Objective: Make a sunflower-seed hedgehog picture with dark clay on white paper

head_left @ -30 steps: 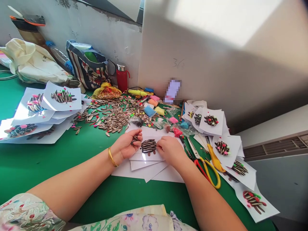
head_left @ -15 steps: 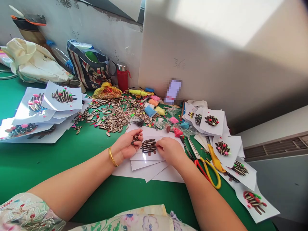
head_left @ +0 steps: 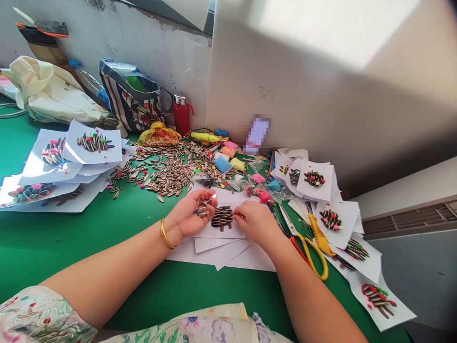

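My left hand is cupped palm-up with several striped sunflower seeds in it. Just to its right, a hedgehog-like figure made of dark striped seeds, with small brown feet below, sits on a white paper sheet. At the figure's right edge, my right hand has its fingertips pinched together. Whether a seed is between those fingertips cannot be made out. More loose white sheets lie beneath the top one.
Behind the hands spreads a heap of loose sunflower seeds. Bags of coloured clay lie beside it. Yellow-handled scissors rest on the right. Cards with seed figures are piled left and right. A red flask stands behind.
My left hand has opened out and turned its palm up, showing the seeds in it. My right hand's fingers have shifted slightly at the figure's right edge.
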{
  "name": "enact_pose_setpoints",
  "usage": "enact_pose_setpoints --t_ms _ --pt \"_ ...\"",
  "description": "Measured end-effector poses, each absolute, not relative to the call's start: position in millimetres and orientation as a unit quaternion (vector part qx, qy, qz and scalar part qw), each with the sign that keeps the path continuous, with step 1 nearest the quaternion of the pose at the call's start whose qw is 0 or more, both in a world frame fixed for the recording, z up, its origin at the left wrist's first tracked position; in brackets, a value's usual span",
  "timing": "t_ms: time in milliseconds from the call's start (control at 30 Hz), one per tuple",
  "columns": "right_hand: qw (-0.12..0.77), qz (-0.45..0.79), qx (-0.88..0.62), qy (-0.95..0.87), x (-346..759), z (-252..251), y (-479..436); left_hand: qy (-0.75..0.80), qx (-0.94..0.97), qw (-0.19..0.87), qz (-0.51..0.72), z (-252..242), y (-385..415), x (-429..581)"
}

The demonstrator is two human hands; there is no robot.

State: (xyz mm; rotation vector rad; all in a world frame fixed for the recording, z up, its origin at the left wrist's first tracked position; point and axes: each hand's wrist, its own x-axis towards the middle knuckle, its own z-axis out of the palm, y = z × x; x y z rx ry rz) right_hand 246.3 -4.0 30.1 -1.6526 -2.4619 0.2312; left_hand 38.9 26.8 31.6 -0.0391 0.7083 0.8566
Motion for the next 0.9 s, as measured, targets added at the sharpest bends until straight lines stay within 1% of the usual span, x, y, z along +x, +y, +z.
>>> enact_pose_setpoints --t_ms 167,333,533,667,900 --pt "0.162 0.046 -0.542 -0.823 248 31 -5 0.320 -0.008 0.849 0.421 37 23 41" --pt "0.201 0.043 -0.521 -0.829 245 26 -5 0.305 0.007 0.847 0.436 35 22 41" --pt "0.267 0.036 -0.481 -0.834 238 31 -11 0.269 0.014 0.871 0.411 37 18 42" --pt "0.285 0.039 -0.462 -0.839 230 33 -17 0.248 0.047 0.896 0.365 34 14 43" --pt "0.280 0.059 -0.448 -0.847 225 33 -23 0.194 0.050 0.932 0.303 30 5 50"
